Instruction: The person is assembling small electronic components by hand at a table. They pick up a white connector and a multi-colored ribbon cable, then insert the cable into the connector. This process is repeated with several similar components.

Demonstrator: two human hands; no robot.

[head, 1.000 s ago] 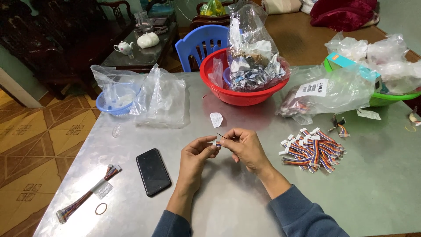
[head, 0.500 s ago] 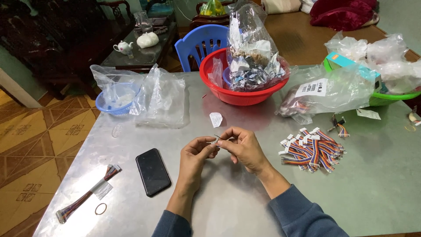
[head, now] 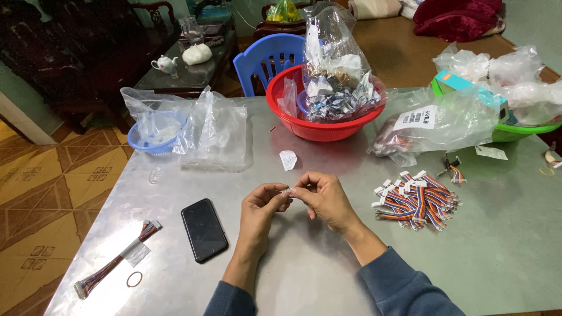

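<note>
Barely anything has shifted: left hand [head: 261,205] and right hand [head: 324,199] keep their fingers pinching a small white connector [head: 285,191], which could slip onto the counter [head: 293,269].

My sleeves [head: 404,289] are dark blue, the phone [head: 204,229] black, the basin [head: 319,126] red, the wires [head: 418,199] rainbow-striped, and the bit [head: 285,191] I pinch looks whitish.

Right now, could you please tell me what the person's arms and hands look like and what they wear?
Both hands are bare: the left hand and the right hand show no gloves, rings or watch. Each forearm is bare partway up, then covered by a dark blue sleeve pushed back from the wrist. No markings show.
</note>
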